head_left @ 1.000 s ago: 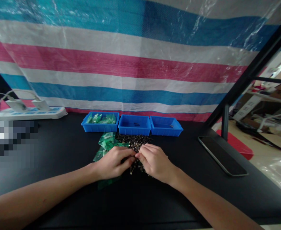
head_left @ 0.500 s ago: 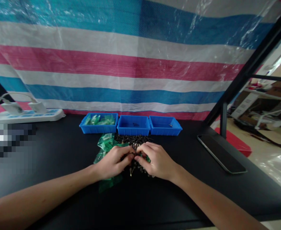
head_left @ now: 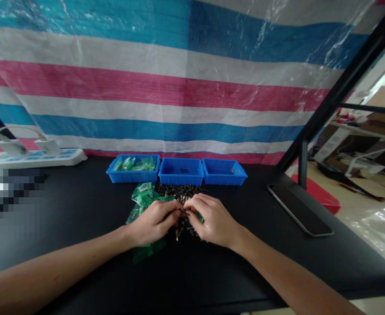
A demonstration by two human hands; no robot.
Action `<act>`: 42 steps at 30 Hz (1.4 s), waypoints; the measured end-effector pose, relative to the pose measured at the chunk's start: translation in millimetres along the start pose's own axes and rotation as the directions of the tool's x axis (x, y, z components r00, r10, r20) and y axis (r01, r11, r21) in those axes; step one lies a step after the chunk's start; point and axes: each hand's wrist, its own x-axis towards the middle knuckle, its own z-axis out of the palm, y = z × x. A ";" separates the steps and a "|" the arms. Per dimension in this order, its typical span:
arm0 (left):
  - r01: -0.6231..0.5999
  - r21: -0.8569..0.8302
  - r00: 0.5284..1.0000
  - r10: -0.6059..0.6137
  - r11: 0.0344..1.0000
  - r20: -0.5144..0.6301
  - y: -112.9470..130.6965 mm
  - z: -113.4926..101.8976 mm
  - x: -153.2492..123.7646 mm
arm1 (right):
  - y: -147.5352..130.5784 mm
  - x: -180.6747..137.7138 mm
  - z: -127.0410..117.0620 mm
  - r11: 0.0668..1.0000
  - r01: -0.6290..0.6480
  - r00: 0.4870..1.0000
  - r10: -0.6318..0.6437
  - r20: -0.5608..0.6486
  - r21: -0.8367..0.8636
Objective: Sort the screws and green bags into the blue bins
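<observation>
My left hand point(head_left: 156, 222) and my right hand point(head_left: 214, 221) meet fingertip to fingertip over a pile of screws point(head_left: 180, 191). Thumb and fingers of the left are pinched together. Those of the right are curled inward, with a small gap behind the tips. Whatever either hand grips is too small and hidden to name. Small green plastic bags point(head_left: 145, 195) lie beside and partly under my left hand, and a bit of green shows inside the curl of my right. Dark screws spread behind the hands, while shinier brass-coloured ones lie beneath and just in front of the fingers.
Behind the pile stand a blue tray point(head_left: 131, 176) of green bags, a middle blue tray point(head_left: 181, 178) with a few dark screws, and a right blue tray point(head_left: 225, 178) with a small metal piece. A phone point(head_left: 300, 210) lies right; a power strip point(head_left: 71, 156) sits left.
The whole view has shifted slightly. My right fingertips have moved a little closer to the left ones, and the right thumb has drawn slightly away from its index finger.
</observation>
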 end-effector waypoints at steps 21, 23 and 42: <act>0.031 0.042 0.999 -0.030 0.999 -0.030 0.2 2.3 -0.3 | 0.2 -0.7 1.1 0.999 0.033 0.999 -0.034 -0.036 -0.021; 0.059 0.046 0.997 -0.056 0.997 -0.060 -0.3 3.0 0.3 | 0.8 -0.4 1.3 0.999 0.029 0.998 -0.031 -0.054 -0.029; 0.077 0.025 0.995 -0.075 0.997 -0.069 -1.0 0.4 0.6 | 0.2 0.7 -0.8 0.999 0.037 0.997 -0.039 -0.060 -0.029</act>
